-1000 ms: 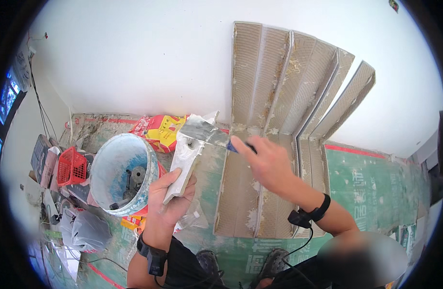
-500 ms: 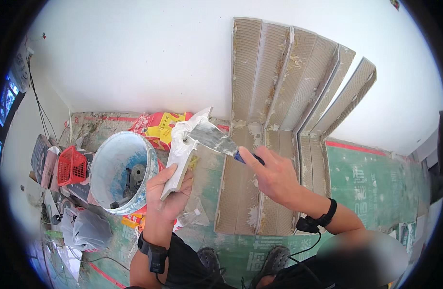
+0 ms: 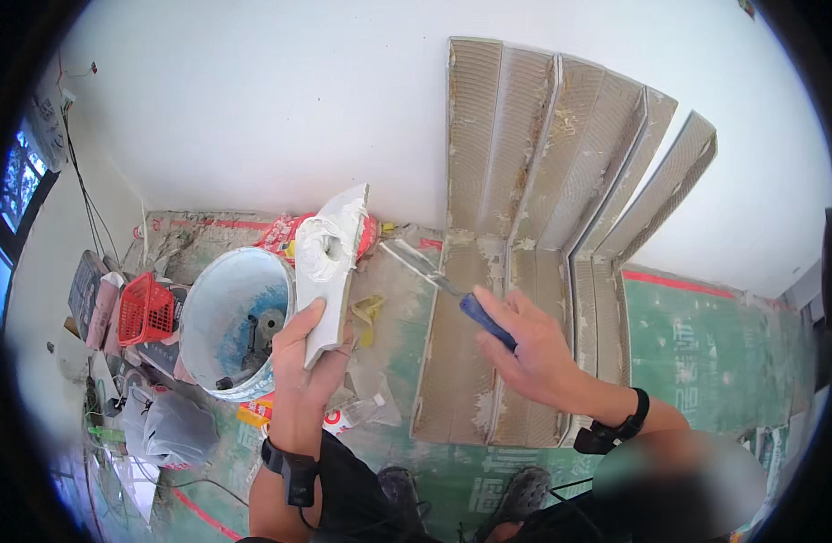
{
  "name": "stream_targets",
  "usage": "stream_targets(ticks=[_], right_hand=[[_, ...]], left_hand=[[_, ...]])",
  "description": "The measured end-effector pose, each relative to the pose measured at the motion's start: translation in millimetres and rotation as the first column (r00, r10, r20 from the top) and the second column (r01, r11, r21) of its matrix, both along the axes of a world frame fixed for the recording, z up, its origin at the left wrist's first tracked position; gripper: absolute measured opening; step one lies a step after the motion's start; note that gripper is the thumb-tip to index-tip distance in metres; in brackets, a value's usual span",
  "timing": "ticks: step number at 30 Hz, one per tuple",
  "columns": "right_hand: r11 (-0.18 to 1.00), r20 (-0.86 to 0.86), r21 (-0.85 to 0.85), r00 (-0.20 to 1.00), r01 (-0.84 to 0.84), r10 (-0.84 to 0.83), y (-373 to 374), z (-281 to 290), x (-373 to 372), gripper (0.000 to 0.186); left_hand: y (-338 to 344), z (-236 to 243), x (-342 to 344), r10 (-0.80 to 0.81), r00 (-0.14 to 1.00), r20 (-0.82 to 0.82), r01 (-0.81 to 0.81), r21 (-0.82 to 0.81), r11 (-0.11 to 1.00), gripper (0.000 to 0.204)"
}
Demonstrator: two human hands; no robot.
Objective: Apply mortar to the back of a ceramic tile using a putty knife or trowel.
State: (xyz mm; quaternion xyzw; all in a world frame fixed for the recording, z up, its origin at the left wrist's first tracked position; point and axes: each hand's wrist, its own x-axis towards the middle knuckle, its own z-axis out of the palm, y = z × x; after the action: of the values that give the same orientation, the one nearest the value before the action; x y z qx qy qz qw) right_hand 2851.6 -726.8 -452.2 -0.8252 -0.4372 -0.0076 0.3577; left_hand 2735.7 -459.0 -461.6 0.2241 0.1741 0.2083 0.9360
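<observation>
My left hand (image 3: 312, 362) grips the lower end of a pale board offcut (image 3: 332, 303), tilted upright beside the bucket. White paste (image 3: 323, 251) lies in a thick ring on the board's upper part, with a hollow in its middle. My right hand (image 3: 538, 357) is wrapped round the blue handle of a putty knife (image 3: 482, 317). Its metal blade (image 3: 420, 264) points up and left, smeared with white paste, and is apart from the board.
Tall ridged beige trim pieces (image 3: 515, 181) lean on the white wall at right. A bucket (image 3: 239, 317) with tools inside stands left, near a red basket (image 3: 146, 309), a plastic bag (image 3: 169, 425) and a red sack (image 3: 370, 237). Green sheeting (image 3: 696, 353) covers the floor.
The putty knife has come off the paste and moved right and down, turning edge-on. The board has shifted slightly left, its pasted face turned more toward me.
</observation>
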Motion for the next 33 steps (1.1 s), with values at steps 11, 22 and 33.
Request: stream_targets(ticks=[11, 22, 33], right_hand=[[0.993, -0.293, 0.046, 0.949, -0.110, 0.119, 13.7, 17.9, -40.8, 0.057], [0.956, -0.102, 0.292, 0.994, -0.001, 0.032, 26.8, 2.4, 49.2, 0.054], [0.980, 0.115, -0.031, 0.973, -0.196, 0.198, -54.2, 71.8, 96.1, 0.045]], left_hand=[[-13.8, -11.2, 2.3, 0.126, 0.992, -0.034, -0.103, 0.387, 0.917, 0.033], [-28.2, -3.5, -11.8, -0.109, 0.993, -0.050, 0.119, 0.448, 0.886, 0.055], [27.0, 4.3, -38.4, -0.270, 0.943, -0.195, 0.332, 0.489, 0.806, 0.064]])
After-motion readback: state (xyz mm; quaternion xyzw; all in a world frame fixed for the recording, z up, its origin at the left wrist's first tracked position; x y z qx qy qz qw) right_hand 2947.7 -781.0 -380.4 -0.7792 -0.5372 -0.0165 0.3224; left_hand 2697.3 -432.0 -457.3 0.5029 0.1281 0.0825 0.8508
